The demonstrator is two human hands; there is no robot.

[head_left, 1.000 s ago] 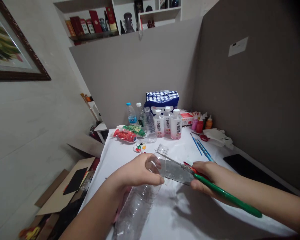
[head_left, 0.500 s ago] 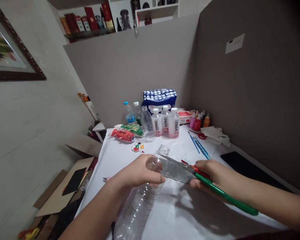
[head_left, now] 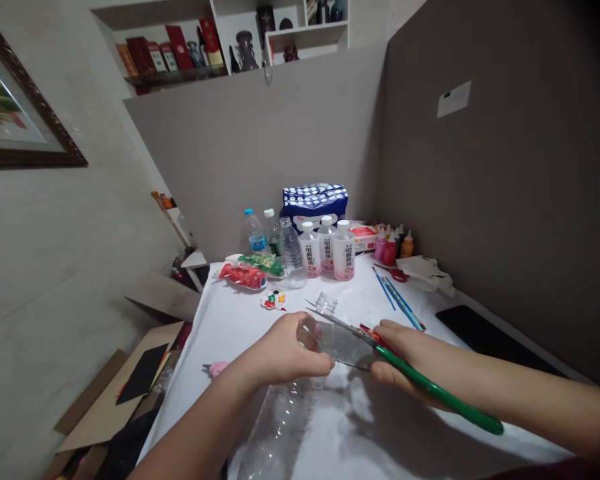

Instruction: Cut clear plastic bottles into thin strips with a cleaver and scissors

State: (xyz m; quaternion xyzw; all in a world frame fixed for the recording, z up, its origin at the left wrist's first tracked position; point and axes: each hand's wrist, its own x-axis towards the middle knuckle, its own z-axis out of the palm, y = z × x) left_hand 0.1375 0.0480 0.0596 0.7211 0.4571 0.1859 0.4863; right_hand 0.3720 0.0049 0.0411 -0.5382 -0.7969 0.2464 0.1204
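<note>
My left hand (head_left: 290, 350) is closed round the curled end of a clear plastic piece (head_left: 347, 345), thumb in front. My right hand (head_left: 410, 343) grips scissors (head_left: 445, 395) with a long green handle; some red shows by its fingers. The blades lie along the plastic's upper edge, tips pointing left past my left fingers. Whether they are cutting into it is unclear. Beneath my left hand a large clear ribbed bottle body (head_left: 280, 427) lies on its side. A clear cut-off bottle neck (head_left: 326, 304) is just beyond the blades.
White-capped drink bottles (head_left: 344, 253), an uncapped clear bottle (head_left: 291, 257) and a blue package (head_left: 315, 200) stand behind. Red (head_left: 243, 275) and green fish-like crafts lie left. Right are paint bottles (head_left: 390, 250), brushes (head_left: 403, 300), red-handled scissors (head_left: 397, 273) and a black slab (head_left: 490, 337).
The view has shifted slightly, so most things sit a little further left. Both hands keep their hold, and more of a pink tool beside my left forearm shows.
</note>
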